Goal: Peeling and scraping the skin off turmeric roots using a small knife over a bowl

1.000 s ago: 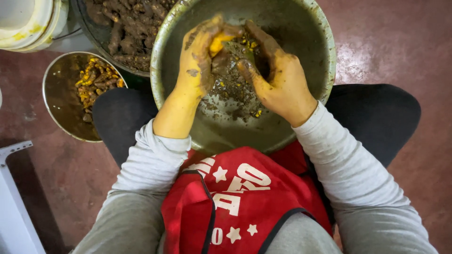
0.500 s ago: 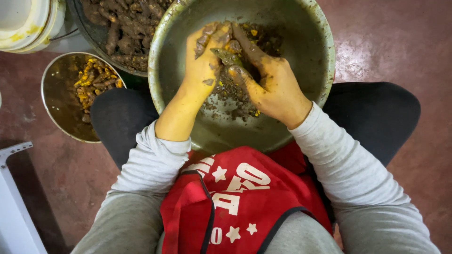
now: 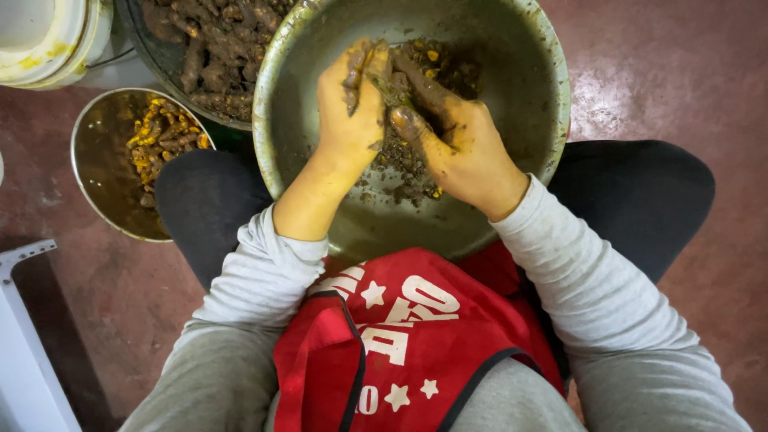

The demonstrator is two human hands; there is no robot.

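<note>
Well to the left of the fingers [image 3: 362, 74] and a little nearer the body, a small steel bowl [image 3: 98, 164] stands on the reddish-brown floor [image 3: 664, 72]. It holds yellow-orange root pieces [image 3: 164, 132] heaped against its far side, over a wet, dirty bottom. Just left of the fingers and beyond them, a dark basin [image 3: 148, 50] is filled with mud-coated roots [image 3: 216, 48]. Farther left, at the top corner, sits a stained white bucket [image 3: 48, 40]. Below the fingers, close to the body, a red apron [image 3: 400, 344] with white stars and a black edge lies over the lap. A white frame [image 3: 24, 336] stands at the lower left edge.
</note>
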